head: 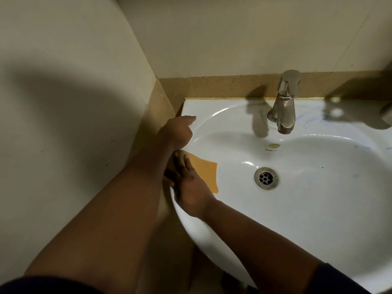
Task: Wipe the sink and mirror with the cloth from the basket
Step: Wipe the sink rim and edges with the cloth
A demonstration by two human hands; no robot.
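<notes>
A white ceramic sink [314, 209] fills the right half of the view, with a metal drain [266, 178] in its bowl. An orange cloth [206, 171] lies flat on the sink's left rim and slopes into the bowl. My right hand [188, 187] presses on the cloth with straight, spread fingers, covering its left part. My left hand [179, 131] rests on the sink's back left rim, its fingers curled over the edge. No mirror or basket is in view.
A steel tap [283, 105] stands at the back of the sink. Blue streaks [311, 118] mark the rim to its right. Beige walls [63, 102] close in on the left and behind, with a brown ledge [222, 85] along the back.
</notes>
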